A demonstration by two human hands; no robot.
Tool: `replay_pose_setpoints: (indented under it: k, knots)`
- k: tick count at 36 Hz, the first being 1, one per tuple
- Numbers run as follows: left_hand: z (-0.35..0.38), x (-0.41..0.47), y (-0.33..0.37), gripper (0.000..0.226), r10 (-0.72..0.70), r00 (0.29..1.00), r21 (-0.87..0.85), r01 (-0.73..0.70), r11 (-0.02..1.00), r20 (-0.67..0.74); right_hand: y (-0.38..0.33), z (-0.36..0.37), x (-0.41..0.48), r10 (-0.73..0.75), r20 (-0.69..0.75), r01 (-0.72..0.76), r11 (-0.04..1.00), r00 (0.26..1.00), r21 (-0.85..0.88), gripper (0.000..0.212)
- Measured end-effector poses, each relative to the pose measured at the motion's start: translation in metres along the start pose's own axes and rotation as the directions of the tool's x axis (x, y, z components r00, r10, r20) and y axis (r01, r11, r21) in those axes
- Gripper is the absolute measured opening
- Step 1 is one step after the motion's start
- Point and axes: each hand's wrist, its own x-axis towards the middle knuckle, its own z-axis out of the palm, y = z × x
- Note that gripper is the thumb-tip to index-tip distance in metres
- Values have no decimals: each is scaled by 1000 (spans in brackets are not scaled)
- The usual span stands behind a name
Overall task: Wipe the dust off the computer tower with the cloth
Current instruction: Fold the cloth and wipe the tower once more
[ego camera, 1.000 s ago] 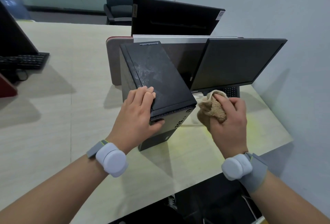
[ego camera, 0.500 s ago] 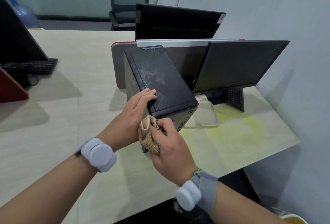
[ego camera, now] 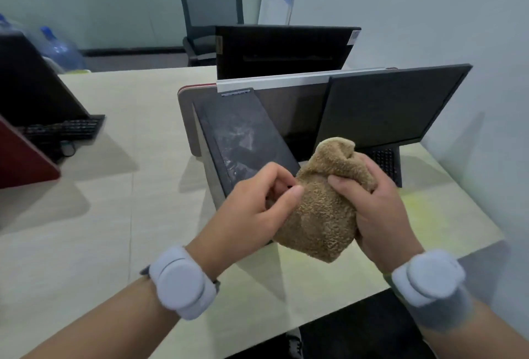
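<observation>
A black computer tower [ego camera: 240, 132] stands upright on the pale desk [ego camera: 120, 215], its top panel streaked with grey dust. A brown fuzzy cloth [ego camera: 320, 212] is bunched up in front of the tower's near end and hides it. My left hand [ego camera: 254, 209] pinches the cloth's left edge with thumb and curled fingers. My right hand [ego camera: 378, 209] grips the cloth from the right, fingers wrapped round it. Both hands are off the tower, just in front of it.
A dark monitor [ego camera: 392, 104] stands right of the tower, with a keyboard [ego camera: 385, 162] under it. Behind a low divider [ego camera: 274, 81] is another monitor [ego camera: 283, 49] and an office chair [ego camera: 210, 6]. At the left are a monitor [ego camera: 31, 86] and keyboard [ego camera: 63, 128].
My left hand left the tower's top edge and took hold of the cloth. My right hand raised the cloth, which now hangs more spread between both hands.
</observation>
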Motion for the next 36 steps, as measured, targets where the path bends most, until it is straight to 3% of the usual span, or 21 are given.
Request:
replay_pose_setpoints:
  k: [5,11,18,21,23,24,26,30,36]
  knots:
    - [44,26,5,28,-68,996,115,74,991,-58,-4,-39,26,94,-82,-75,974,992,212,29]
    - [105,62,-1,43,-153,988,210,153,966,-16,8,-95,58,210,-99,-137,863,973,485,33]
    - [186,96,-3,75,-383,921,-223,388,894,69,45,-153,93,357,-35,-232,675,933,701,35]
    - [193,114,-20,92,-629,775,-335,611,717,64,59,-163,99,398,-18,-258,629,917,733,38]
    - [205,134,-40,71,-738,668,-431,696,575,96,78,-175,111,440,19,-304,589,898,749,37]
    - [204,137,-46,59,-754,650,-475,696,538,99,83,-173,112,456,23,-317,582,890,749,37]
    - [217,152,-64,43,-774,626,-558,678,479,97,106,-180,127,518,58,-381,546,854,746,46]
    - [234,162,-96,39,-756,623,-691,638,340,203,154,-179,147,638,103,-513,502,763,696,51]
    - [255,173,-144,35,-847,531,-676,620,398,-11,212,-177,174,729,77,-645,545,680,535,42]
